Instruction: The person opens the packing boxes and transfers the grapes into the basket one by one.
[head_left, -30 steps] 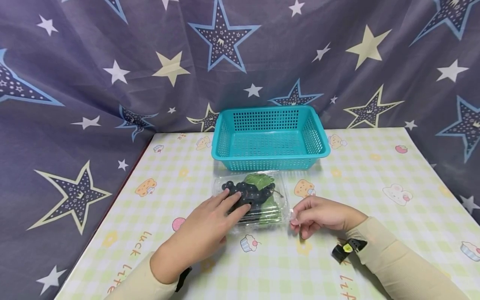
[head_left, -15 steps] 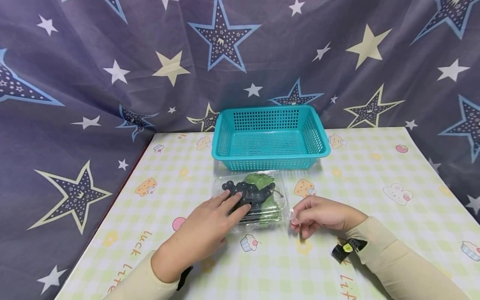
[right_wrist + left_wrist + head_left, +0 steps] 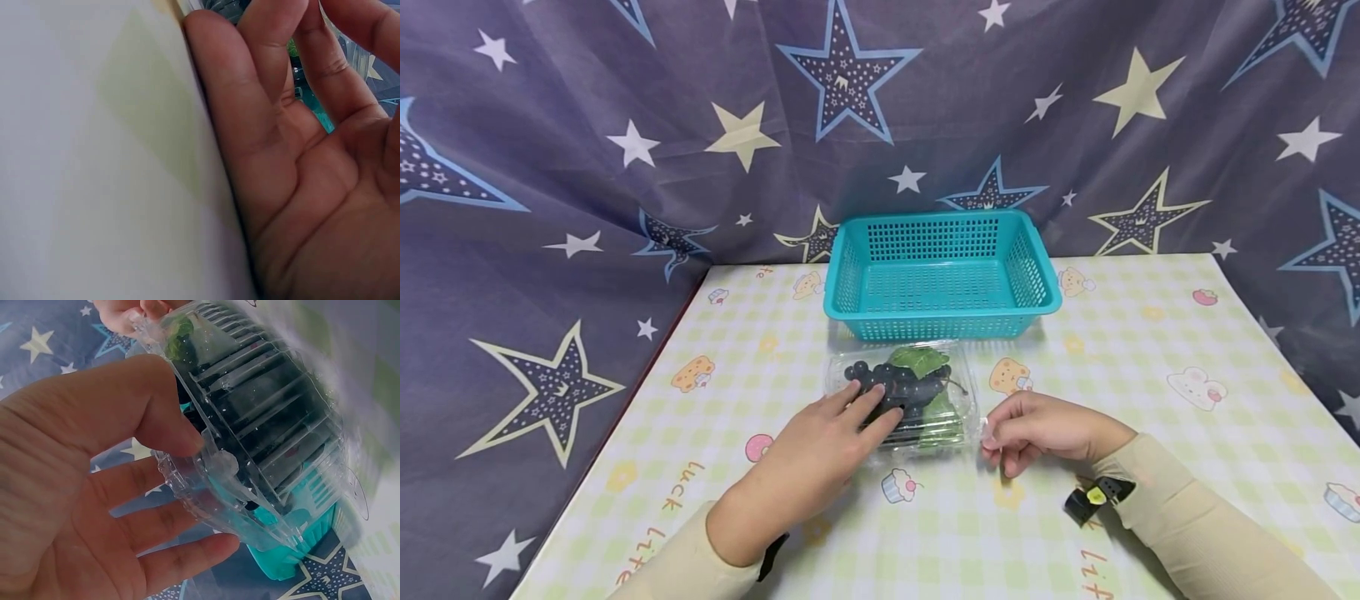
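A clear plastic clamshell box [image 3: 964,392] lies on the table, holding dark grapes [image 3: 910,387] and green leaves [image 3: 919,361]. Over its left part, my left hand [image 3: 808,446] rests with straight, spread fingers on the lid. The left wrist view shows that thumb [image 3: 169,419] at the ridged box's rim. At the box's right edge, my right hand [image 3: 1037,429] pinches a corner of the plastic between thumb and index finger. In the right wrist view its lower fingers [image 3: 231,106] lie curled beside the tablecloth, and the pinch itself is mostly out of sight.
Just behind the box stands a teal perforated basket [image 3: 940,317] with nothing in it. A checked tablecloth [image 3: 1120,375] with cartoon prints covers the table. Dark star-patterned curtains [image 3: 685,83] hang at the back and both sides.
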Demonstrator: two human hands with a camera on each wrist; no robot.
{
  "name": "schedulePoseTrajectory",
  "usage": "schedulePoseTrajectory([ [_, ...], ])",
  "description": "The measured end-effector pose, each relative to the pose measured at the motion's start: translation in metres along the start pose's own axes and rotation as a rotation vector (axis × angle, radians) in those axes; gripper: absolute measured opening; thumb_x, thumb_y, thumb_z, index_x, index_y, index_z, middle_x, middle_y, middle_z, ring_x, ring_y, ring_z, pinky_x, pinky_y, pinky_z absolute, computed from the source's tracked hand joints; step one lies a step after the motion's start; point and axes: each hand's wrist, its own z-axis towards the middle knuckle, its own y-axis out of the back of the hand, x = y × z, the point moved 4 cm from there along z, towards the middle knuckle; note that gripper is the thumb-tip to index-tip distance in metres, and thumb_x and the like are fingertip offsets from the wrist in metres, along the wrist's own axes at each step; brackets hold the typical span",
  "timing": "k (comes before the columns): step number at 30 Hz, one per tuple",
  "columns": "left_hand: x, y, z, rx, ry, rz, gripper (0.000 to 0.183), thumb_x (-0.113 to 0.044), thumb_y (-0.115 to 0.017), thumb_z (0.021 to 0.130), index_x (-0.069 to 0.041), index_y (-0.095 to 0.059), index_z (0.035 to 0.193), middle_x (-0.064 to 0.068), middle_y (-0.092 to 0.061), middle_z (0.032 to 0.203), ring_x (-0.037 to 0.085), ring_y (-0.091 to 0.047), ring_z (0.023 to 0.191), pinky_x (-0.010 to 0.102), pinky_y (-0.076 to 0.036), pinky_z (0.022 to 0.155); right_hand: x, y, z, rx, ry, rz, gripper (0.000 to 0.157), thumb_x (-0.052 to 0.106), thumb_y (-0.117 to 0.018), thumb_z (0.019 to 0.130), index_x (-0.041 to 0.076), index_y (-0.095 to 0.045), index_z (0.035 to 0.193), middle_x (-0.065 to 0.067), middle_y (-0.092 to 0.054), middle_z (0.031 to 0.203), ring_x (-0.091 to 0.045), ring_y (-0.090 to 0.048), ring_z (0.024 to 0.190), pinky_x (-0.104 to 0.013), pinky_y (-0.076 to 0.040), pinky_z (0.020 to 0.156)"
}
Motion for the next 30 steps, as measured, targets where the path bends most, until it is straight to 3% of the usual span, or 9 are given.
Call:
schedulePoseTrajectory([
  [4,-0.002,0.0,0.002,-0.029,0.0,0.035,0.06,-0.006,-0.08,0.086,-0.016,-0.06,0.142,0.019,-0.061,0.144,0.045,-0.064,0.125,0.049,-0.057,0.098,0.0,0.0,0.0,0.002,0.002,0.006,0.031,0.009,-0.064,0.094,-0.019,-0.066,0.106,-0.013,-0.077,0.092,-0.011,-0.072,0.067,-0.037,-0.064,0.072],
  [9,-0.006,-0.002,0.003,-0.037,0.005,0.073,0.059,0.0,-0.077,0.086,-0.016,-0.06,0.141,0.019,-0.061,0.143,0.045,-0.065,0.124,0.05,-0.059,0.094,0.001,0.0,-0.001,0.003,0.003,0.011,0.032,0.01,-0.064,0.094,-0.02,-0.066,0.106,-0.012,-0.077,0.091,-0.011,-0.072,0.067,-0.035,-0.063,0.071],
  [21,-0.01,-0.002,0.003,-0.042,0.008,0.121,0.061,-0.001,-0.081,0.083,-0.015,-0.06,0.138,0.02,-0.063,0.14,0.045,-0.066,0.121,0.051,-0.062,0.084,0.003,-0.002,-0.002,-0.009,-0.005,0.009,0.03,0.009,-0.064,0.094,-0.02,-0.066,0.104,-0.011,-0.077,0.089,-0.011,-0.071,0.066,-0.035,-0.063,0.07],
  [30,-0.015,-0.002,0.003,-0.084,-0.003,0.185,0.052,-0.002,-0.076,0.086,-0.015,-0.062,0.133,0.02,-0.066,0.134,0.044,-0.069,0.114,0.05,-0.063,0.076,0.004,-0.001,-0.002,0.0,0.003,0.008,0.03,0.008,-0.065,0.093,-0.021,-0.067,0.102,-0.01,-0.076,0.085,-0.011,-0.071,0.066,-0.036,-0.064,0.071],
])
